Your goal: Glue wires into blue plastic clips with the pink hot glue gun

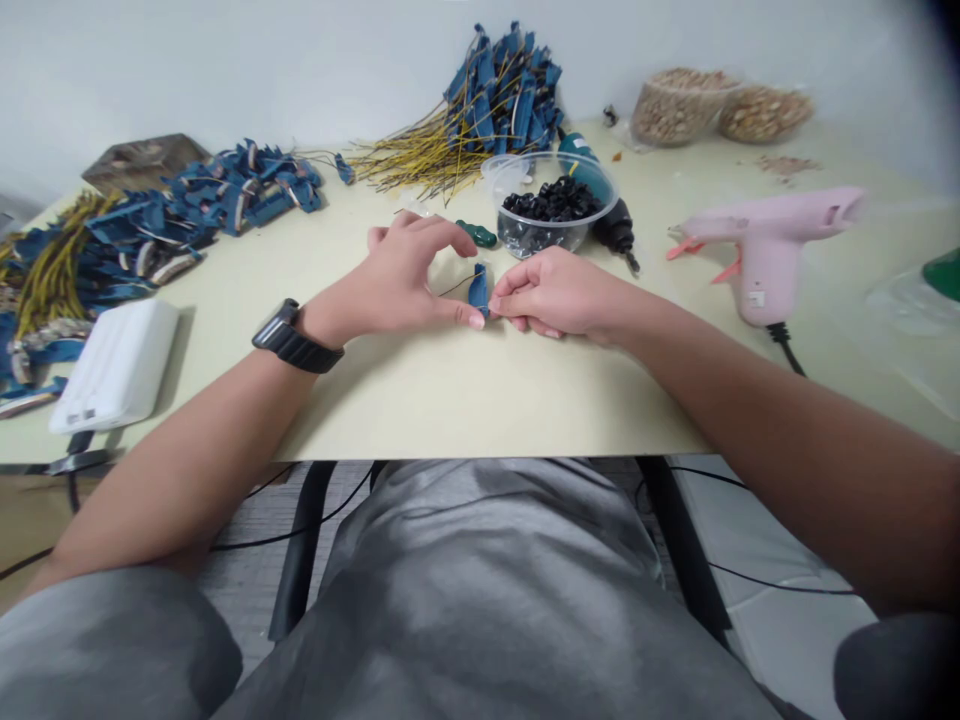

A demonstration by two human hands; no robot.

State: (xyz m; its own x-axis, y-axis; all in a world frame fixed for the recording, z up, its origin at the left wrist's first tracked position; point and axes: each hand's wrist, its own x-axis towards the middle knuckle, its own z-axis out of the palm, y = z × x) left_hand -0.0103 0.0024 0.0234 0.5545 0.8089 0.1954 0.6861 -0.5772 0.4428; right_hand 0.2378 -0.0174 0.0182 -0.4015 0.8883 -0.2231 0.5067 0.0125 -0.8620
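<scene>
Far left: tangled pile of blue wired pieces with yellow wires point(225, 190) on the table point(480, 400), white plastic box point(116, 365) in front of it.
Left hand point(401, 280): black-strapped smartwatch point(289, 337) on wrist; grip apart, thumb tip just beside the lower end of the blue piece.
Centre: small blue piece with thin dark wire point(478, 291) stands between both hands, above the table.
Right hand point(555, 295): grip together, fingertips pinched on the blue piece.
Behind hands: small green handle point(477, 234), clear bowl of black parts point(551, 205), blue-and-yellow wire bundle point(502, 110), teal-and-black power tool point(600, 190).
Far right: pink hot glue gun point(765, 250), its black cord running off the table edge; two clear bags of tan granules point(679, 108) by the wall.
</scene>
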